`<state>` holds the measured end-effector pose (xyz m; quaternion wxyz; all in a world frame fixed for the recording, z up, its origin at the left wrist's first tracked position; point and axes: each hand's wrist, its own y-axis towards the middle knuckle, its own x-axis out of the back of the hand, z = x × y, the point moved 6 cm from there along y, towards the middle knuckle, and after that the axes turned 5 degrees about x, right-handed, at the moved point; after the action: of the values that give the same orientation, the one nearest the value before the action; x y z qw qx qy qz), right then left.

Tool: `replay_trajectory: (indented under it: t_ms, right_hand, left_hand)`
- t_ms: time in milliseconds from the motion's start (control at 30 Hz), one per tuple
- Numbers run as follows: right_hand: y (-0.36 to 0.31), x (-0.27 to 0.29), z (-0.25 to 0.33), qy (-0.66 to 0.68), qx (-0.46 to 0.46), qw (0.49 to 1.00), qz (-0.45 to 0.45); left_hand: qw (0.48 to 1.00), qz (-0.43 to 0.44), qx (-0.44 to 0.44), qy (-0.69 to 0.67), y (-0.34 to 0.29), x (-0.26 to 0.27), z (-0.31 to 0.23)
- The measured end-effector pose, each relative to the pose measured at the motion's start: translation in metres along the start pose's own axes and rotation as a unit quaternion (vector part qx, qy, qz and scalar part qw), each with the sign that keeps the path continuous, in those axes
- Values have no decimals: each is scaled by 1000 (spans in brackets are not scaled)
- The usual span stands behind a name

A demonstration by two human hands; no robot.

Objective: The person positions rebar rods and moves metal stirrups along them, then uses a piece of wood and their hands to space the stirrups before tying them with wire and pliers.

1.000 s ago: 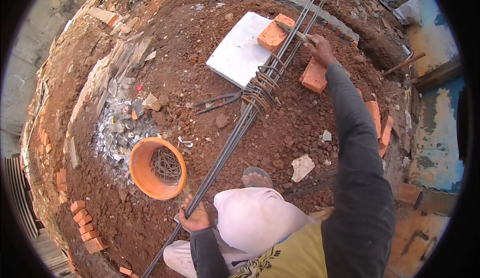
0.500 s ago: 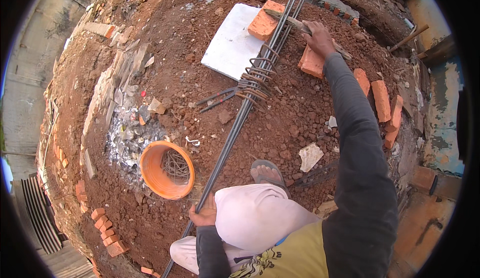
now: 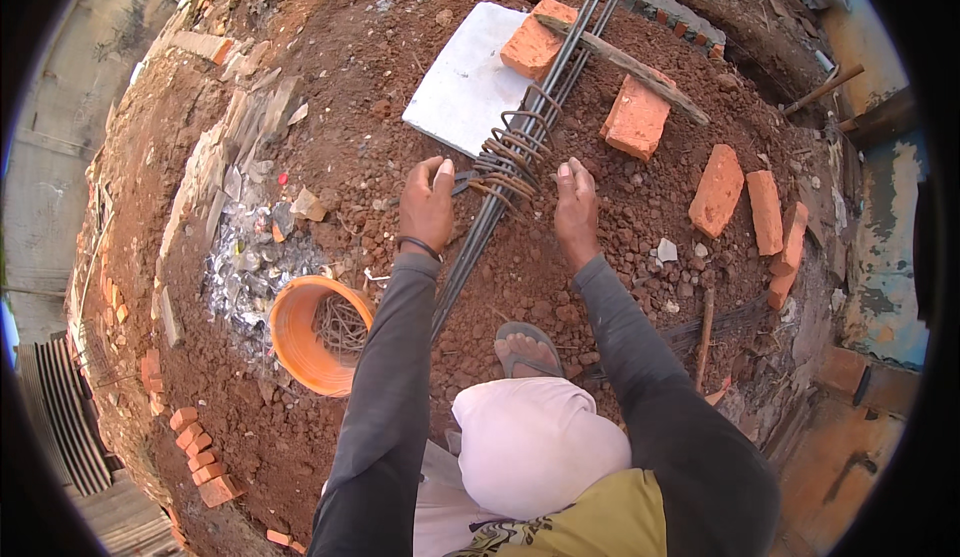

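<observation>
A bundle of long dark steel rods runs slantwise across the ground, with several rust-brown bent metal rings gathered around it. Left of the rings is my left hand, fingers loosely bent, thumb apart. It overlaps the dark pincers, whose handles it hides; no grip on them shows. My right hand is just right of the rings, fingers extended, holding nothing visible. Farther up, a weathered wooden strip passes beneath the rods, between an orange brick and another brick.
A white slab lies under the far brick's edge. An orange bucket with thin wire inside tilts left of my left forearm. More bricks lie at right. My sandalled foot rests on reddish soil scattered with stones.
My right hand has let go of the wooden strip and come back toward the rings. My left hand has left the rods' near end and moved up beside the pincers.
</observation>
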<state>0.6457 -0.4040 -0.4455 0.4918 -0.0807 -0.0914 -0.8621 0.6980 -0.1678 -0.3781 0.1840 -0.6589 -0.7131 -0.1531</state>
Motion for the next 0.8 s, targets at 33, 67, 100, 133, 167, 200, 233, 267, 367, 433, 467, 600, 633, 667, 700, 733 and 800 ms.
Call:
replay_trajectory:
  t_ms: [33, 67, 100, 133, 167, 200, 233, 267, 367, 433, 467, 600, 633, 667, 700, 733, 800]
  right_hand:
    - [-12, -17, -5, 89, -84, 992, -7]
    - [-24, -28, -12, 168, -170, 971, -23]
    - [-31, -36, -21, 244, -253, 935, -47]
    - [-27, -40, -18, 316, -252, 914, -23]
    - [-19, -45, -13, 386, -251, 888, 2]
    - [-10, -51, -6, 460, -244, 853, 29]
    - [-7, -51, -13, 473, -279, 835, 31]
    - [-1, -51, -21, 487, -314, 815, 32]
    - [6, -69, -23, 507, -293, 808, 64]
    - [11, -66, -36, 480, -260, 837, 46]
    - [14, -55, -47, 431, -263, 863, -7]
    - [29, -22, -14, 292, -167, 940, -52]
    - [35, -21, 6, 266, -136, 954, -33]
    - [42, -23, 16, 243, -102, 965, -4]
    - [49, -24, 26, 218, -65, 974, 21]
    - [59, -26, 26, 194, -28, 979, 55]
    - [71, -28, 22, 144, 37, 981, 123]
  left_hand:
    - [998, 40, 28, 40, 30, -14, 14]
    - [992, 91, 55, 74, 46, -33, 25]
    - [988, 137, 49, 57, 46, -51, 18]
    - [981, 185, 40, 36, 43, -72, 3]
    - [972, 232, 31, 16, 38, -91, -11]
    - [971, 234, -22, -38, 26, -101, -20]
    - [968, 250, 16, -24, 20, -101, -24]
    - [962, 267, 54, -10, 16, -98, -28]
    - [986, 153, 66, -26, 30, -71, -3]
    - [989, 141, 8, -38, 32, -81, -11]
    - [990, 134, -21, -44, 34, -86, -15]
    - [981, 158, -101, -42, 54, -92, -41]
    - [979, 155, -130, -36, 63, -98, -44]
    - [975, 151, -158, -29, 70, -102, -45]
    - [967, 207, -146, -10, 76, -115, -34]
    - [965, 229, -124, -25, 78, -120, -28]
    - [956, 278, -71, -55, 72, -124, -17]
